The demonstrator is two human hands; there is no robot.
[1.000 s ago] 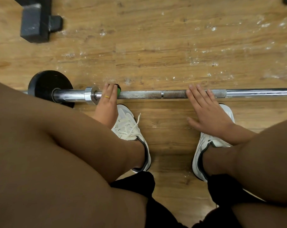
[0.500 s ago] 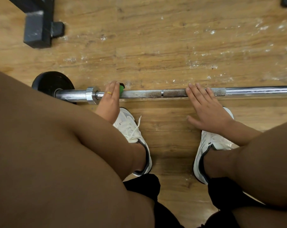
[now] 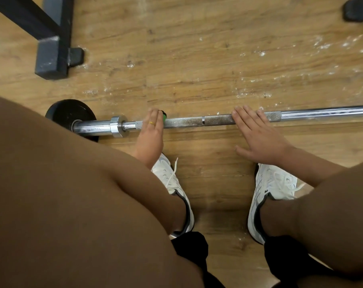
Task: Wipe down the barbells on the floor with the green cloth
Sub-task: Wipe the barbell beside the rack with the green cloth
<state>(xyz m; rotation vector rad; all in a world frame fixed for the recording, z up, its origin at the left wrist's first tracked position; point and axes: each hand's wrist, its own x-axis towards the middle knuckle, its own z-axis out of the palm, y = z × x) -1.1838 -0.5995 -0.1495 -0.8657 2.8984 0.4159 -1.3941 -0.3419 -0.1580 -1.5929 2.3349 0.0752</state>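
Head view, left hand (image 3: 150, 132) seemingly clutching green cloth (image 3: 164, 117) on barbell (image 3: 197, 120)

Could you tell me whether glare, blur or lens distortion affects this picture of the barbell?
Head view: glare streaks the barbell on its chrome sleeve; head view: knurling beside the right hand is sharp; head view: the dark object in the top right corner is blurred.
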